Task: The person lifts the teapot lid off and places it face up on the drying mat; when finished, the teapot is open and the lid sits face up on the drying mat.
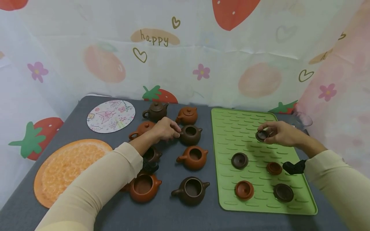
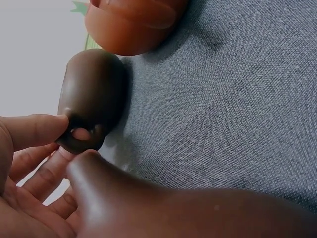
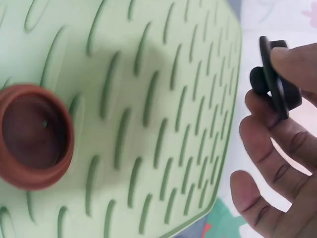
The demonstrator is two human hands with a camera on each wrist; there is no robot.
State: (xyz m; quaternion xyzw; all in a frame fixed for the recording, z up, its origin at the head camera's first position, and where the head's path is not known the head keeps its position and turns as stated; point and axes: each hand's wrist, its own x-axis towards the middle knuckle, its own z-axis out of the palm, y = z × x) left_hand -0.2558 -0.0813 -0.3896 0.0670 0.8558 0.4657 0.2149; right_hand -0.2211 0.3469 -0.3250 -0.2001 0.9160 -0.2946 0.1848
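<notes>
In the head view my left hand (image 1: 166, 129) pinches the handle of a dark brown teapot (image 1: 190, 137) whose top is uncovered. The left wrist view shows thumb and fingers at that teapot's (image 2: 91, 84) looped handle, with a second brown spout-like shape (image 2: 124, 198) close in front. Above the green mat (image 1: 231, 128), my right hand (image 1: 281, 133) holds a small dark teapot lid (image 1: 262, 135) by its edge. Up close in the right wrist view, the lid (image 3: 275, 79) is tilted on edge, its round knob facing left.
Two dark lids (image 1: 239, 160) and two reddish lids (image 1: 244, 190) lie on the mat. Around my left hand stand several teapots, some lidded like the reddish one (image 1: 187, 115), others uncovered like the orange-brown one (image 1: 199, 162). Two round mats, one orange (image 1: 72, 166), lie at left.
</notes>
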